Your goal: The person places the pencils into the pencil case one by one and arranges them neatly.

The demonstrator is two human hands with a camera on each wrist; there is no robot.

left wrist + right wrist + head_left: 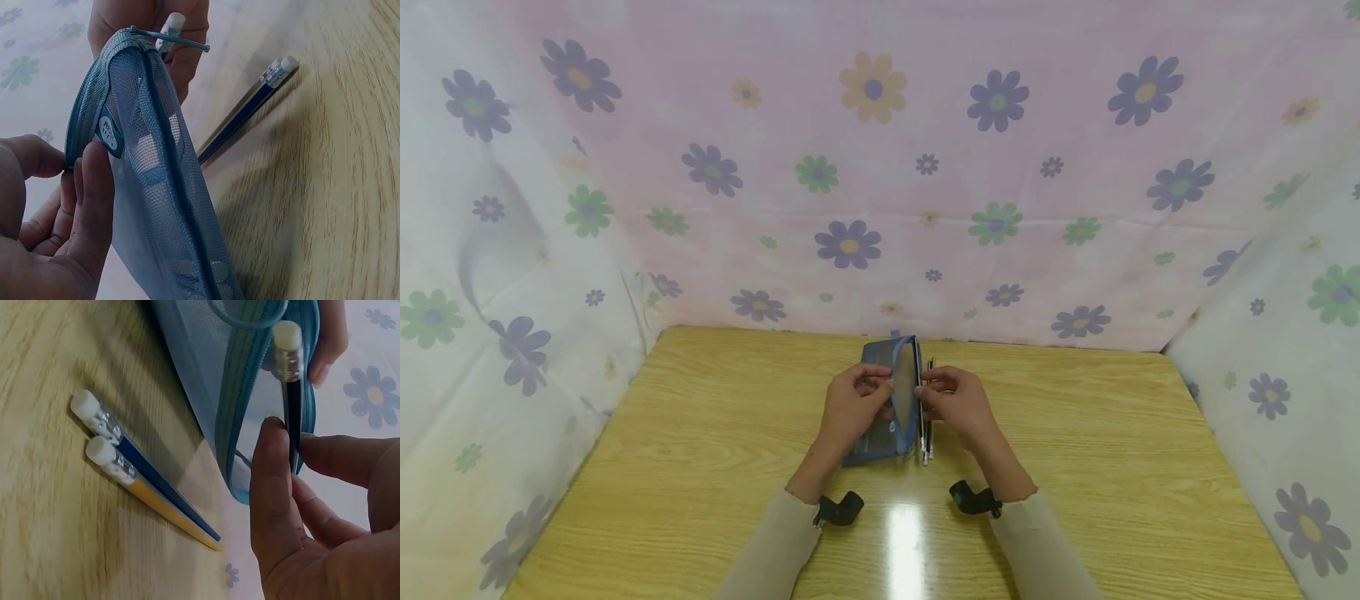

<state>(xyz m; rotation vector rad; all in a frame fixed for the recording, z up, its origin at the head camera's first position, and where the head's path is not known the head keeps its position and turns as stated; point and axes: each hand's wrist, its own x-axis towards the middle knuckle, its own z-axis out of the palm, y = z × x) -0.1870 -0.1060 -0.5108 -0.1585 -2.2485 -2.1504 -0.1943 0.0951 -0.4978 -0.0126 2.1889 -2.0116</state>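
Observation:
A blue mesh zip pouch [871, 446] stands tilted on the table, its zipped mouth gaping toward the right. My left hand [850, 404] pinches the rim of that mouth between thumb and fingers, beside a small sewn label [109, 134]. On the other side, my right hand [961, 406] pinches a dark pencil [292, 415] with its white eraser end up, right at the pouch's open edge. The pencil's lower end is hidden by the fingers. Below the right hand lie a navy pencil [169, 481] and a yellow pencil [172, 503], side by side on the wood.
The wood-grain table [715, 433] carries a bright light reflection near its front. Flowered cloth [925, 192] closes off the back and both sides. Dark wrist-worn cameras [840, 508] sit at both cuffs. A thin blue zipper pull [172, 39] sticks out at the pouch's end.

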